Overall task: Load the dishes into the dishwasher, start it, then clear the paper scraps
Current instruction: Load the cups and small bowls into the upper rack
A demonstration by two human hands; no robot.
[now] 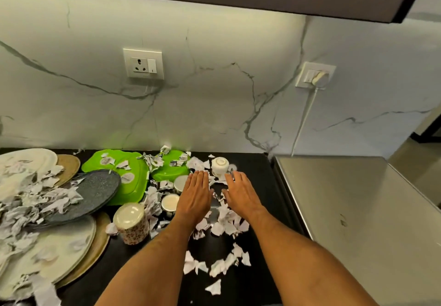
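Both hands are flat, palms down, fingers straight and close together, holding nothing: the left hand (194, 192) and the right hand (239, 192) lie side by side over the black counter (253, 279) with a narrow gap between them, fingertips pointing to 12 o'clock. Whether the palms press the surface or hover just over it I cannot tell. The nearest dish is the white cup (219, 166), standing upside down at 12 o'clock from the gap, just beyond the fingertips; it sits a little nearer the right hand, at about 11 o'clock from those fingers and 1 o'clock from the left ones. Being round and upright, it offers no long axis, so a grasp from either side would serve. Two small bowls (170, 203) sit touching the left hand's outer edge, at 9 o'clock. Farther out at 8 o'clock stands a flowered mug (132, 222); green plates (133, 174) lie at 10 o'clock, and a stack of plates (71, 241) well to 9 o'clock. Paper scraps (226, 224) lie under and around the wrists and over the dishes. The dishwasher is not in view, and loading seems not yet begun.
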